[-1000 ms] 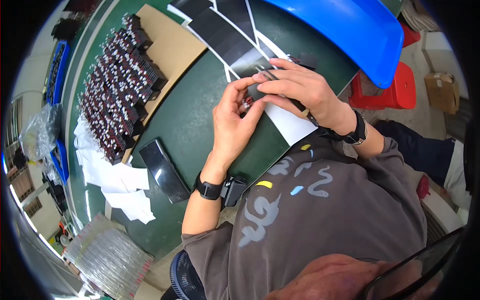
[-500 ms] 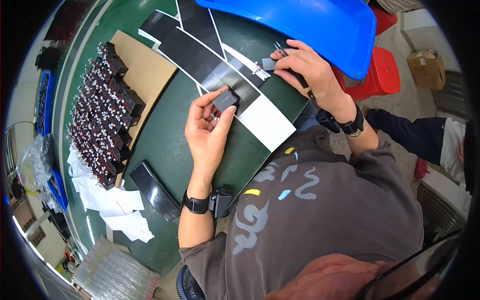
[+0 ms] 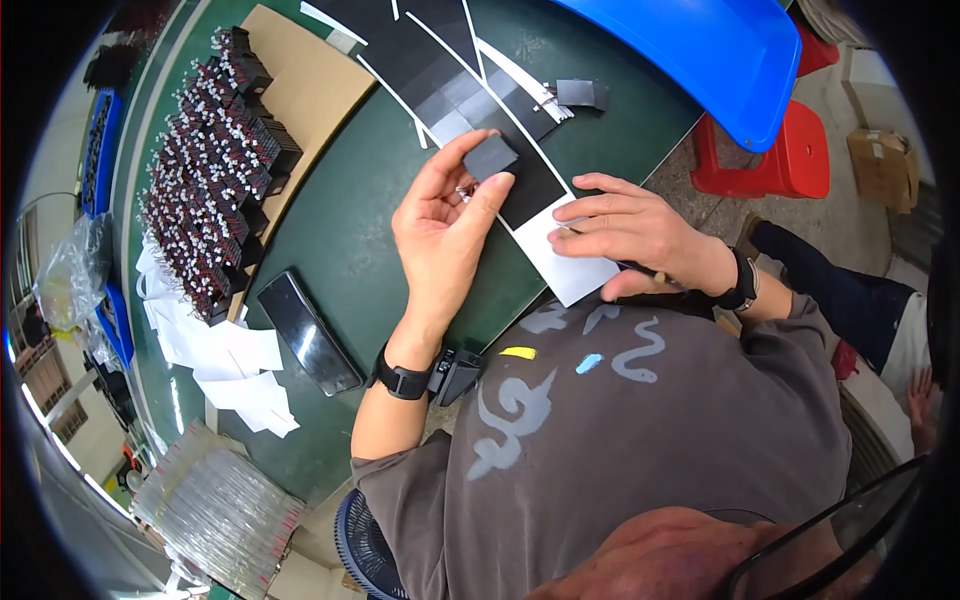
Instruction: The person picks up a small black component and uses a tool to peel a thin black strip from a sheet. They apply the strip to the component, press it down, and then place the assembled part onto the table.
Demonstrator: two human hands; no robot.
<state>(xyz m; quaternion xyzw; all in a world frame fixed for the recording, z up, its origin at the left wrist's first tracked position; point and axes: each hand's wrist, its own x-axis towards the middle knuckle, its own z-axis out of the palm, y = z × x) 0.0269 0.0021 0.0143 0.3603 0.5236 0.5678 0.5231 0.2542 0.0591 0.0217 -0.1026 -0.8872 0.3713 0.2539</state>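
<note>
My left hand (image 3: 440, 225) pinches a small dark grey square block (image 3: 490, 158) between thumb and fingers, with thin wires and a small white connector showing below it. My right hand (image 3: 645, 235) lies over the bare white end (image 3: 560, 250) of a strip of black adhesive patches, fingers stretched out. Dark slim tweezers (image 3: 655, 277) are tucked under this hand, mostly hidden by it. The black patch strip (image 3: 530, 190) runs away from me beneath the grey block. Another grey block (image 3: 578, 93) rests on the table beside white connectors (image 3: 553, 108).
A cardboard sheet (image 3: 320, 70) bears rows of black blocks with wires (image 3: 215, 180) on the left. A phone (image 3: 308, 335) and white paper scraps (image 3: 240, 370) lie nearer. At the far right are a blue tray (image 3: 745, 60) and a red stool (image 3: 800, 150); another person stands beyond.
My right hand has let go of a grey block, now on the table, and come nearer to me over the strip's white end. The left hand still holds its block; the view has shifted.
</note>
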